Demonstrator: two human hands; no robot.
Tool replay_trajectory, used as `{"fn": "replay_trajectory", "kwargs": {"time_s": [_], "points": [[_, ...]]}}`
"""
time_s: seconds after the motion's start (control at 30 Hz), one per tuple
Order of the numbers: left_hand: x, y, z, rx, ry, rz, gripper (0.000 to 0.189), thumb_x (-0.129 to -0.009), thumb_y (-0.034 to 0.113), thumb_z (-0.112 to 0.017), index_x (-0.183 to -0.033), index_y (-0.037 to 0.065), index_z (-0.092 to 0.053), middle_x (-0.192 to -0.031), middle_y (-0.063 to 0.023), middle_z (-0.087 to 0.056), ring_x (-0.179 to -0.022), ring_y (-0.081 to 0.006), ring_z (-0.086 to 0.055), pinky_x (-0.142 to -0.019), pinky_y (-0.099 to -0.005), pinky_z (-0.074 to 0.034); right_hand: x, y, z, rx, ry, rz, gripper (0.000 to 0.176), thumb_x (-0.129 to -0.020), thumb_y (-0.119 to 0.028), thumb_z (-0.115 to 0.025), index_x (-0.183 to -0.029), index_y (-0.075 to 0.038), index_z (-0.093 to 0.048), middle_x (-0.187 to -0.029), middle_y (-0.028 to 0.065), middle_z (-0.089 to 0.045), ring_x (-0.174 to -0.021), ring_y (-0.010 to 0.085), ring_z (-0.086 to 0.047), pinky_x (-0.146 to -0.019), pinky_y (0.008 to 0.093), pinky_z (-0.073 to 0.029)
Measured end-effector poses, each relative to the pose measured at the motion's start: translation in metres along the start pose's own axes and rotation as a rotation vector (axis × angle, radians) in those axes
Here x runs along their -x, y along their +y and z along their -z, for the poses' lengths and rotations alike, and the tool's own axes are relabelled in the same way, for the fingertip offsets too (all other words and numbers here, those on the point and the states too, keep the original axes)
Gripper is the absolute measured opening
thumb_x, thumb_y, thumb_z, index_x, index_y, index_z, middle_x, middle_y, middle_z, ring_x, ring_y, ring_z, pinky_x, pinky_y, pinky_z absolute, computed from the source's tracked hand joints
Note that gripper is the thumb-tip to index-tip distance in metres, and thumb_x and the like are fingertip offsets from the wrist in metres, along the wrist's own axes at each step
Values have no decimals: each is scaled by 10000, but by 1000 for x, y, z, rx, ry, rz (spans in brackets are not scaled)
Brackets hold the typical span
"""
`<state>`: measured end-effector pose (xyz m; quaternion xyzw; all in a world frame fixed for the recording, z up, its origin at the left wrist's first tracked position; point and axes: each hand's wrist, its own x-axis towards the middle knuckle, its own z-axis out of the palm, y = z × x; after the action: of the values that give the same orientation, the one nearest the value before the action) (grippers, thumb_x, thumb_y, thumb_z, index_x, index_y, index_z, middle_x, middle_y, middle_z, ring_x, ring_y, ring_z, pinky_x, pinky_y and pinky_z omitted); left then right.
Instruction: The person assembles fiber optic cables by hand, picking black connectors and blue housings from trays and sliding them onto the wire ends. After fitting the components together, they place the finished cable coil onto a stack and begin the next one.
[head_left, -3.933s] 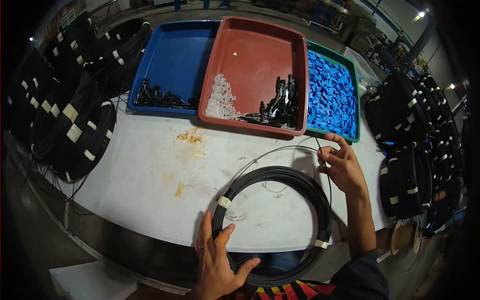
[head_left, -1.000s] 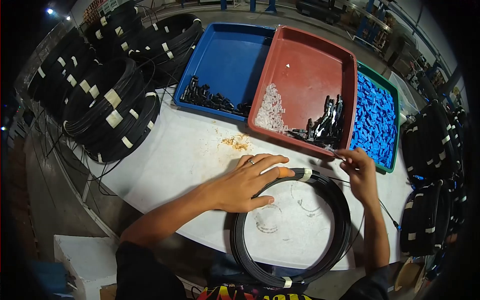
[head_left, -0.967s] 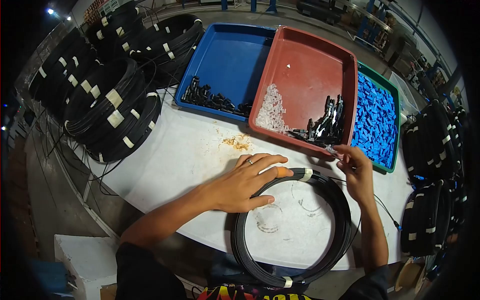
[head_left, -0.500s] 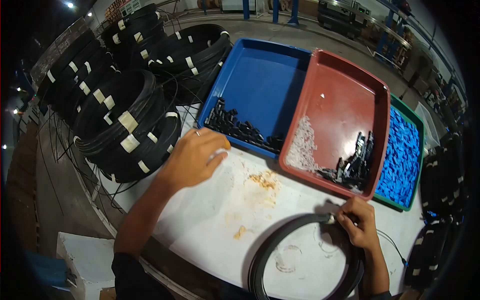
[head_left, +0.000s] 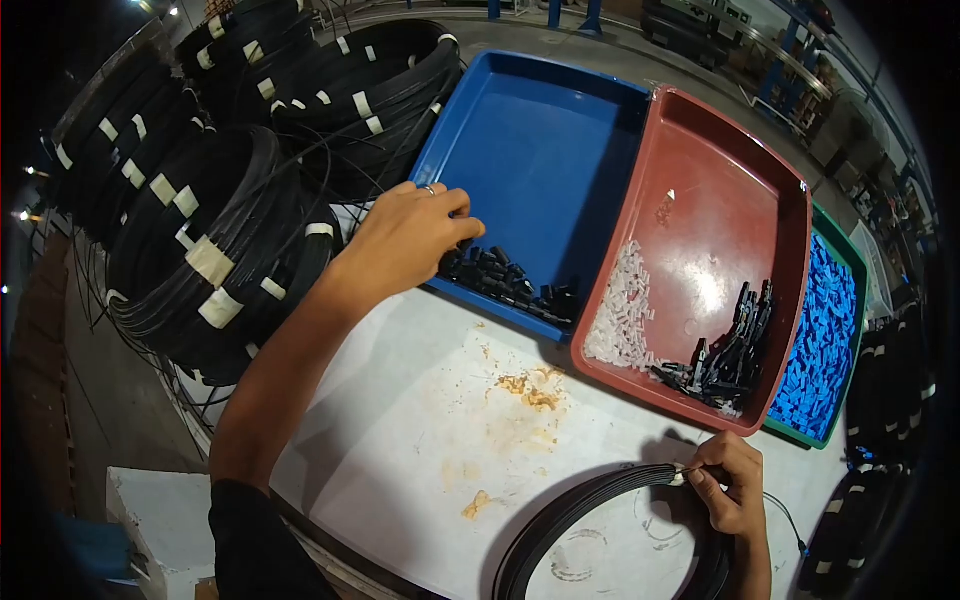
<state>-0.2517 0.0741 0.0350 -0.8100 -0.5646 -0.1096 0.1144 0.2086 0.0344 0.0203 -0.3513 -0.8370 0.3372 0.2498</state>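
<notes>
My left hand (head_left: 415, 238) is over the near left corner of the blue tray (head_left: 545, 325), its fingers bent down at the small black parts (head_left: 505, 277); its fingertips are partly hidden, so a grip cannot be made out. My right hand (head_left: 730, 485) pinches a thin cable end beside the white tape on a black cable coil (head_left: 570, 510), which lies on the white table (head_left: 400, 440). From the coil's right side a thin cable runs out to a small blue tip.
A red tray (head_left: 690, 405) holds clear and black pieces. Behind its right side is a green tray (head_left: 795, 432) of blue pieces. Taped black coils (head_left: 190, 250) are stacked at the left, and more dark bundles (head_left: 885, 390) stand at the right edge.
My left hand has moved from the table beside the blue tray to over its black parts. My right hand stays at the coil's tape. The view has shifted slightly.
</notes>
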Motion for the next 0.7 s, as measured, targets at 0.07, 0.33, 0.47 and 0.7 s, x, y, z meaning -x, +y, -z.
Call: {"fn": "replay_trajectory", "kwargs": {"time_s": [0.07, 0.33, 0.47, 0.7], "points": [[0, -3, -6, -41, -11, -14, 212, -884, 110, -707, -1088, 117, -766, -1027, -23, -685, -968, -208, -658, -875, -373, -496, 0, -1, 0, -11, -3, -16, 52, -824, -14, -703, -864, -4, -672, -810, 102, -663, -675, 203, -602, -597, 305, -456], [0, -8, -8, 4, 68, -46, 174, -813, 70, -762, -985, 102, -767, -1026, -27, -670, -915, -228, -677, -826, -379, -528, 1, 3, 1, -64, -12, -18, 69, -849, -49, -712, -888, 1, -685, -813, 92, -655, -686, 188, -596, -599, 302, -452], [-4, -7, 5, -30, 117, 36, 168, -773, 96, -797, -927, 81, -731, -1054, -30, -668, -912, -248, -673, -816, -389, -541, 1, -1, 3, -50, -22, -47, 74, -849, -55, -714, -889, 2, -688, -811, 93, -655, -688, 191, -596, -606, 301, -453], [1, -10, 14, -71, 84, 303, 219, -806, 66, -784, -1014, 72, -718, -1097, -40, -674, -996, -278, -689, -850, -391, -565, 1, 2, 1, -53, -8, -51, 92, -844, -78, -721, -876, 2, -688, -811, 98, -659, -695, 209, -599, -623, 315, -458]]}}
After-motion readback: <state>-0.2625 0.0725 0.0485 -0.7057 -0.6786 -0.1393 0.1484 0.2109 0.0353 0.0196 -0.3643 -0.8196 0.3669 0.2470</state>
